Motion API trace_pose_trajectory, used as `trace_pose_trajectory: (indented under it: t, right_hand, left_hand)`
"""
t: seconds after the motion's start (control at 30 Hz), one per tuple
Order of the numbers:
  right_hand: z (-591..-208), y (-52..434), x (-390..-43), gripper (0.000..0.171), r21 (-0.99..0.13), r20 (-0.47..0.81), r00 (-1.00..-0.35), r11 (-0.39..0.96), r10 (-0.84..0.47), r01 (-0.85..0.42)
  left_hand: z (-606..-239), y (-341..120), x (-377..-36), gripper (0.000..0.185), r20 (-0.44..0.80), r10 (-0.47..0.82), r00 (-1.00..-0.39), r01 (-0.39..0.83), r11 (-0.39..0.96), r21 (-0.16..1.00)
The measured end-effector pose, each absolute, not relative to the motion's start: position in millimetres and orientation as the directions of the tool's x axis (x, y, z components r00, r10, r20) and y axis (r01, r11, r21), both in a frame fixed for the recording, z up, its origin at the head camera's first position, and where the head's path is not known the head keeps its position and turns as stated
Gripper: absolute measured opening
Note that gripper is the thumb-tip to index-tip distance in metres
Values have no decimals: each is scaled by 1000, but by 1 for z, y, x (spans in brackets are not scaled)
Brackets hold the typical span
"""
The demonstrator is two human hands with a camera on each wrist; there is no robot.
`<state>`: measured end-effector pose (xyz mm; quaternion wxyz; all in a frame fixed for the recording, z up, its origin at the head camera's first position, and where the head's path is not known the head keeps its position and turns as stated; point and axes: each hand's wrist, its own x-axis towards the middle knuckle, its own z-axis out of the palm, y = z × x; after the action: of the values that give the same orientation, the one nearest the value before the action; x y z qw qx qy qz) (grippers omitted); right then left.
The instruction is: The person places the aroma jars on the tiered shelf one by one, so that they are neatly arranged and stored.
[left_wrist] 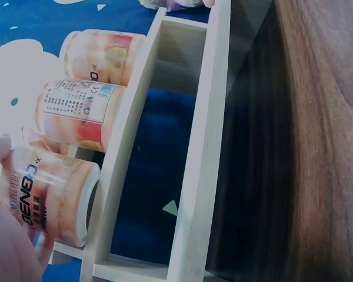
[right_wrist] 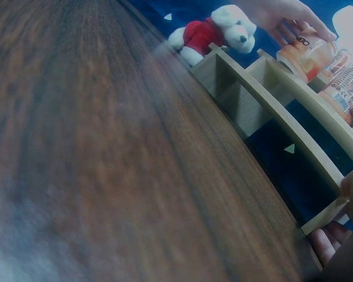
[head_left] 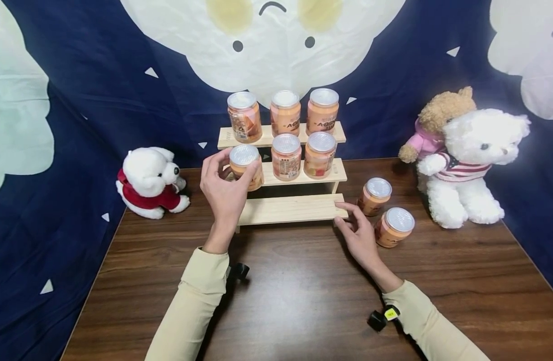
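My left hand (head_left: 224, 188) grips an orange-and-pink can (head_left: 246, 156) with a silver ridged lid, thumb on one side and fingers on the other. That can (left_wrist: 50, 191) stands at the left end of the middle step, its base right at the wooden board in the left wrist view. Two similar cans (head_left: 286, 158) occupy the rest of this step. My right hand (head_left: 361, 236) holds the right end of the lowest step (head_left: 287, 209) of the pale wooden stand, thumb at the front edge and fingers at the end. Part of this hand is cut off in the right wrist view.
Three matching cans (head_left: 285, 113) line the top step. Two more cans (head_left: 395, 228) stand on the dark wood table (head_left: 285, 301), just right of my right hand. A white plush dog (head_left: 150, 180) sits left; a white bear (head_left: 468, 170) and brown plush (head_left: 448, 113) sit right.
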<state>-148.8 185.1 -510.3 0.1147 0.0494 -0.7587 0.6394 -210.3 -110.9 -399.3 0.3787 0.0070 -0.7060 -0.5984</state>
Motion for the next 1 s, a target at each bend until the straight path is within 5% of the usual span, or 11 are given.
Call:
trace_pose_trajectory:
  t: [1.0]
  right_hand:
    - [-509,184,-149,36,-953,248,-966,194,69,-231]
  left_hand:
    - [-398,-107,-225,67,528,-451,-719,395,361,845]
